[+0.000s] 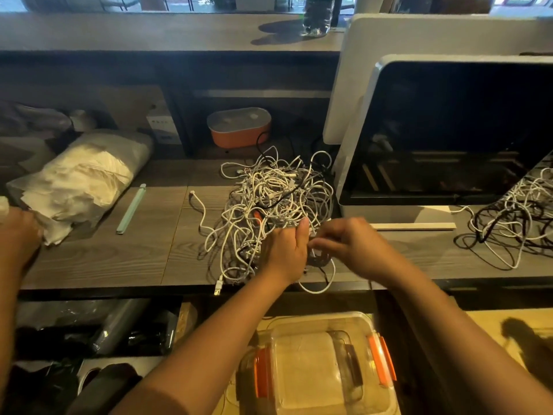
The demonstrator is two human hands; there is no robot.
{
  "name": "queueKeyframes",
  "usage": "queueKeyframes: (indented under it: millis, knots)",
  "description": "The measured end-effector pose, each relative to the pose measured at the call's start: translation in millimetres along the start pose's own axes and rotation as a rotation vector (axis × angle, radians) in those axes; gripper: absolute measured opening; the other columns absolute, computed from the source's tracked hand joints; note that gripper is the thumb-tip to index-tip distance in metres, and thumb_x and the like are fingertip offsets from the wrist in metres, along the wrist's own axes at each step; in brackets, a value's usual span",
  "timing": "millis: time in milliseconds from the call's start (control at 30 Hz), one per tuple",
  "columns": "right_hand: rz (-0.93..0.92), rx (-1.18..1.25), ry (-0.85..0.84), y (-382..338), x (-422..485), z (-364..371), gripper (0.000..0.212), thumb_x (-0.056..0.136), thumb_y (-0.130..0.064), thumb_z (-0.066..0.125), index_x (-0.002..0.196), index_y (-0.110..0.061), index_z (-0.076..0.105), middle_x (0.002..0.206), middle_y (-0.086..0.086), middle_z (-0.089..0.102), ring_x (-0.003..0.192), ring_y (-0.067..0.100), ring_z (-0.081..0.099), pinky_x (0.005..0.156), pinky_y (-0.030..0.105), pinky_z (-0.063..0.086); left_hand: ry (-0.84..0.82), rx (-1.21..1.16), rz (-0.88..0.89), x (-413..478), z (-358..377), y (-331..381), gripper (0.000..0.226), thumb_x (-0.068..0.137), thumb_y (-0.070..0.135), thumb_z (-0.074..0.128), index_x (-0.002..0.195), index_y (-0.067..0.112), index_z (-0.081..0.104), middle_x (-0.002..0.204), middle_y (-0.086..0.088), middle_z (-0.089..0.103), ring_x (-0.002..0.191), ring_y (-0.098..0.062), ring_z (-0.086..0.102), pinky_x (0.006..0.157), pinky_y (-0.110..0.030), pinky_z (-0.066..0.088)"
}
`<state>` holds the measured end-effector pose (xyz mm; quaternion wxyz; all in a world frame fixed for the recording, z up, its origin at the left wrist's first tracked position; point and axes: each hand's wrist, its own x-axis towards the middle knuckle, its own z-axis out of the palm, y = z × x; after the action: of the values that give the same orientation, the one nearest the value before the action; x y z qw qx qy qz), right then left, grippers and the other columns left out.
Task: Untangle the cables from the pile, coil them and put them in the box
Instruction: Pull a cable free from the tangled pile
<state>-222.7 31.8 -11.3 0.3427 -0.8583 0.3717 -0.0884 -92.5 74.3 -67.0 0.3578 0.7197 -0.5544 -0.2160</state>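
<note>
Head view shows both hands at the near edge of the cables (278, 199), a loose heap of mostly white leads with a few dark ones, lying straight ahead at mid-counter. The heap is longer from far to near than it is wide. The left hand (285, 251) is sunk into the near strands with fingers curled round them and thumb raised. The right hand (347, 244), just beside it, pinches a strand between bent fingers; which single lead it holds I cannot tell through the blur. Neither hand is clearly nearer the heap, as both are already in it. The box (299, 369), clear with orange latches and its lid seemingly on, sits below the counter's front edge, between the forearms and closer to the person. Any coil must therefore travel back and down. The grey wood-grain counter (119, 259) also carries a second tangle (514, 229) at the right, a dark monitor (449, 130) behind it, and a bag of white material (80, 181) at the left. Another hand (18, 235) rests at the left edge.
</note>
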Motion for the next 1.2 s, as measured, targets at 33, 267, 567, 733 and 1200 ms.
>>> queueKeyframes:
  millis: [33, 267, 567, 733, 1200]
  knots:
    - [0.015, 0.113, 0.026, 1, 0, -6, 0.009, 0.087, -0.025, 0.062, 0.079, -0.023, 0.062, 0.070, -0.008, 0.062, 0.065, -0.005, 0.060, 0.058, 0.010, 0.046, -0.006, -0.098, 0.022, -2, 0, 4, 0.058, 0.101, 0.040, 0.024, 0.050, 0.022, 0.045, 0.047, 0.005, 0.043, 0.045, -0.010, 0.042, 0.050, -0.029, 0.027]
    - [0.051, 0.636, -0.026, 8, -1, -22, 0.016, 0.069, -0.011, 0.075, 0.072, -0.007, 0.060, 0.061, 0.001, 0.059, 0.055, 0.014, 0.055, 0.051, 0.019, 0.046, -0.204, -0.541, -0.065, -13, -1, 13, 0.061, 0.099, 0.046, 0.027, 0.083, 0.004, 0.068, 0.075, -0.019, 0.065, 0.070, -0.025, 0.060, 0.066, -0.028, 0.045]
    - [0.232, 1.078, 0.083, 10, -9, 44, 0.029, 0.091, -0.025, 0.052, 0.108, -0.001, 0.056, 0.056, 0.000, 0.042, 0.043, 0.008, 0.035, 0.041, 0.019, 0.028, 0.228, -0.858, -0.565, -13, 8, 23, 0.047, 0.094, 0.055, 0.033, 0.090, 0.015, 0.057, 0.084, -0.005, 0.062, 0.078, -0.018, 0.061, 0.066, -0.028, 0.046]
    - [0.243, 0.750, 0.154, -11, -16, 78, 0.015, 0.098, -0.019, 0.046, 0.091, -0.006, 0.050, 0.065, 0.003, 0.051, 0.051, 0.010, 0.045, 0.047, 0.025, 0.039, 0.409, -0.649, -0.613, -8, -3, 21, 0.047, 0.099, 0.050, 0.025, 0.067, 0.020, 0.043, 0.069, 0.001, 0.049, 0.062, -0.011, 0.047, 0.057, -0.025, 0.035]
    - [0.157, 0.661, 0.066, -34, -28, 41, 0.012, 0.097, -0.014, 0.048, 0.090, -0.016, 0.059, 0.070, 0.002, 0.063, 0.057, 0.017, 0.059, 0.053, 0.027, 0.053, 0.253, -0.242, -0.260, -7, -10, -9, 0.051, 0.101, 0.029, 0.036, 0.055, 0.011, 0.048, 0.051, 0.001, 0.042, 0.047, -0.011, 0.037, 0.042, -0.016, 0.023]
